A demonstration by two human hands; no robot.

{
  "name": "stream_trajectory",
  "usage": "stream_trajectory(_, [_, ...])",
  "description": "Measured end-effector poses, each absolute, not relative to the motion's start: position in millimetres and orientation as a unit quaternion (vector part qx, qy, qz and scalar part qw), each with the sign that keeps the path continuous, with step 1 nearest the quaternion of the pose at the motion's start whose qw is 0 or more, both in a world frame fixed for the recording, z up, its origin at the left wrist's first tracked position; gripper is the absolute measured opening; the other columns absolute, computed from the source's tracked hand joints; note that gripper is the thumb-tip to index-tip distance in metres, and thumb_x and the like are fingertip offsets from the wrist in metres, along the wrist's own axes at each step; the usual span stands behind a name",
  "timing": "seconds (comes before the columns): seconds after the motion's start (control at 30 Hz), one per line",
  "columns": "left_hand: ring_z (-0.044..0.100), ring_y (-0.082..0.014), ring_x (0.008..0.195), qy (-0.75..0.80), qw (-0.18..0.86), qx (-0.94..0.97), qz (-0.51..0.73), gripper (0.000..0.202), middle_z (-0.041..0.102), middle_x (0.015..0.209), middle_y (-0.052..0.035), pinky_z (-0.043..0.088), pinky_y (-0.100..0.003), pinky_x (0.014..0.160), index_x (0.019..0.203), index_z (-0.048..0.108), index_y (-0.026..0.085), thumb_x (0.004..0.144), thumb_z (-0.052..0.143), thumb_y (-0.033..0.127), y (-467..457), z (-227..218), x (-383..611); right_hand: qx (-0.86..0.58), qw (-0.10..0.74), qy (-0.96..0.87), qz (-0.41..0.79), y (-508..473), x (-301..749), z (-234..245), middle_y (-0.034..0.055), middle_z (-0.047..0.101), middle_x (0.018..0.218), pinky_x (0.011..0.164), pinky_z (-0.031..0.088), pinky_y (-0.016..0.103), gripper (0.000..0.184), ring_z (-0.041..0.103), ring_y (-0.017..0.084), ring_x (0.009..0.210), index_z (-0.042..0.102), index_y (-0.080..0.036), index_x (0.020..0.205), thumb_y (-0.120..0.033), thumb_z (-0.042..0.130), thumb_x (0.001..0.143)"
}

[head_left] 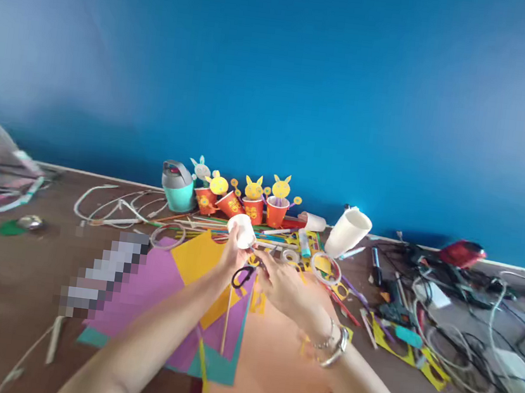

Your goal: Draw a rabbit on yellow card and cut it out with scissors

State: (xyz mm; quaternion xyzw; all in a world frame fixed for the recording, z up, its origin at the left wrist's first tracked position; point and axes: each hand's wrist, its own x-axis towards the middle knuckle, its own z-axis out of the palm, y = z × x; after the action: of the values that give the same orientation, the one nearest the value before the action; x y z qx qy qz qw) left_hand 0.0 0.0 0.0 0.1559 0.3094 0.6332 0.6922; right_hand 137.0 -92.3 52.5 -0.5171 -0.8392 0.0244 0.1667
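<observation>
My left hand is wrapped round a white paper cup, tilted above the middle of the table. Close by on the right, my right hand has its fingers drawn together, with their tips near the cup's lower edge. What they pinch, if anything, is too small to tell. A black loop, like a scissors handle, shows just below and between the hands; I cannot tell whether a hand holds it. Beneath lie a purple sheet, an orange-yellow sheet and a peach sheet.
Several red paper cups with yellow rabbit faces stand by the blue wall, one tilted. To their left is a teal bucket-like container. A white cup, tape rolls, a glue gun and tangled cables lie to the right.
</observation>
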Motion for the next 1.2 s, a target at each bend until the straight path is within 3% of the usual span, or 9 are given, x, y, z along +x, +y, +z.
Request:
stream_trajectory(0.23, [0.055, -0.0115, 0.048, 0.298, 0.696, 0.168, 0.631, 0.045, 0.06, 0.058, 0.0029, 0.044, -0.023, 0.05, 0.088, 0.062, 0.018, 0.07, 0.069, 0.058, -3.0, 2.3, 1.8, -0.523, 0.157, -0.834, 0.084, -90.1, 132.2, 62.8, 0.006, 0.071, 0.092, 0.062, 0.042, 0.023, 0.033, 0.066, 0.014, 0.078, 0.056, -0.02, 0.124, -0.021, 0.038, 0.096])
stream_trajectory(0.73, [0.052, -0.0107, 0.05, 0.286, 0.702, 0.199, 0.622, 0.047, 0.055, 0.059, 0.0033, 0.042, -0.022, 0.049, 0.092, 0.058, 0.017, 0.07, 0.069, 0.058, -6.0, 3.6, 2.0, -0.541, 0.163, -0.819, 0.096, -87.8, 131.4, 63.4, 0.0043, 0.072, 0.086, 0.053, 0.031, 0.024, 0.041, 0.063, 0.013, 0.067, 0.055, -0.022, 0.128, -0.013, 0.04, 0.09])
stream_trajectory(1.2, [0.052, -0.0105, 0.05, 0.293, 0.697, 0.212, 0.619, 0.044, 0.055, 0.057, 0.0028, 0.043, -0.021, 0.051, 0.086, 0.057, 0.016, 0.07, 0.068, 0.055, -7.9, 3.3, 2.4, -0.553, 0.137, -0.818, 0.081, -88.0, 127.8, 61.3, 0.0067, 0.072, 0.093, 0.064, 0.044, 0.023, 0.044, 0.067, 0.015, 0.077, 0.056, -0.021, 0.126, -0.009, 0.04, 0.088])
